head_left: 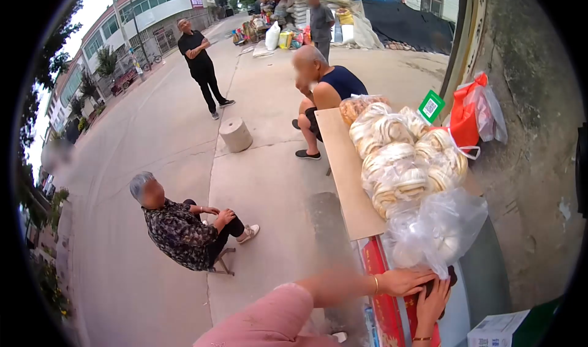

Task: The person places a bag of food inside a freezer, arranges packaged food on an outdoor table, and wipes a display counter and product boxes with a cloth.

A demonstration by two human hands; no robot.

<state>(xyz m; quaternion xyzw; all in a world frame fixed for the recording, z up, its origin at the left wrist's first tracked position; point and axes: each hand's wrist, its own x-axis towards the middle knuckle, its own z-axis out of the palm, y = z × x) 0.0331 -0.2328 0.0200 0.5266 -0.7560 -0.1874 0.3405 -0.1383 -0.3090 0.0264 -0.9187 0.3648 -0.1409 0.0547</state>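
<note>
My left hand [404, 281] reaches in from a pink sleeve [269, 316], a gold bangle at its wrist. Its fingers lie close together over a dark brown, soft-looking thing [453, 276]. Just below it, my right hand [432, 309], also with a bangle, grips the same dark thing, its fingers pointing up. The hands hide most of this thing, so its kind is unclear. Right above the fingertips a clear plastic bag [438, 227] with round white buns inside touches or nearly touches them. Behind it several bagged coiled rolls [398, 163] are heaped on a board [346, 182].
A green QR-code card [431, 106] and a red bag [468, 111] stand behind the rolls. A white and green box [499, 330] is at the lower right, beside a wall [527, 133]. Several people sit or stand on the road, near a stone cylinder [236, 134].
</note>
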